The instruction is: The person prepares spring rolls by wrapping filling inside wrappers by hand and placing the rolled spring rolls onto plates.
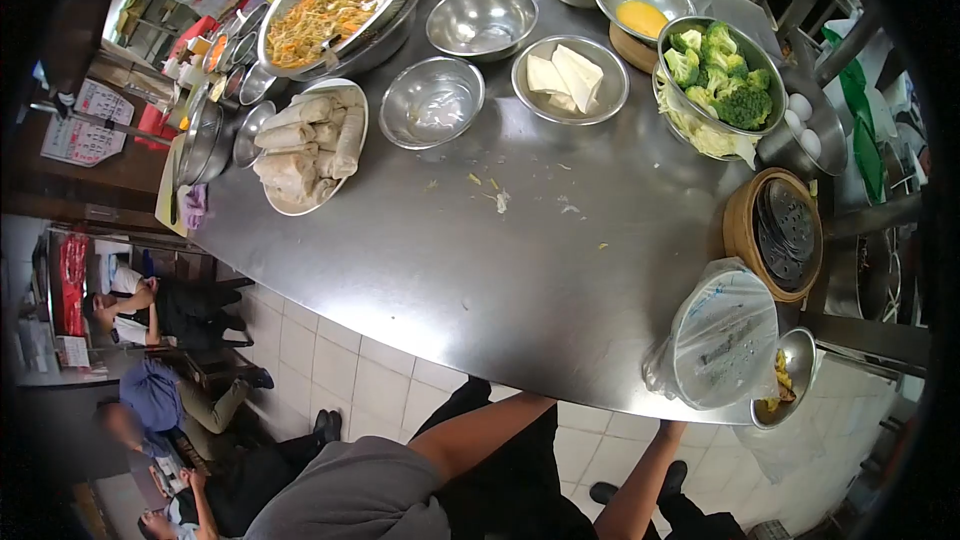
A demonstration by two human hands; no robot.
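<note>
Neither of my hands shows; both forearms run up to the front edge of the steel table [480, 240] and the hands are hidden below it. Nearest to the right forearm is a round container covered with clear plastic [725, 340], and beside it a bowl with yellow food scraps [795, 380]. An oval plate of pale rolls [310, 145] stands at the left. Further back are a steel bowl with folded white sheets [570, 80] and a bowl bearing broccoli [725, 80].
A large colander of shredded vegetables [335, 15] stands at the back left. Two steel bowls [432, 103] are near the middle. A bowl of yellow liquid [640, 18], white eggs [805, 125] and a bamboo steamer with black perforated discs [775, 230] line the right. Several people sit at left.
</note>
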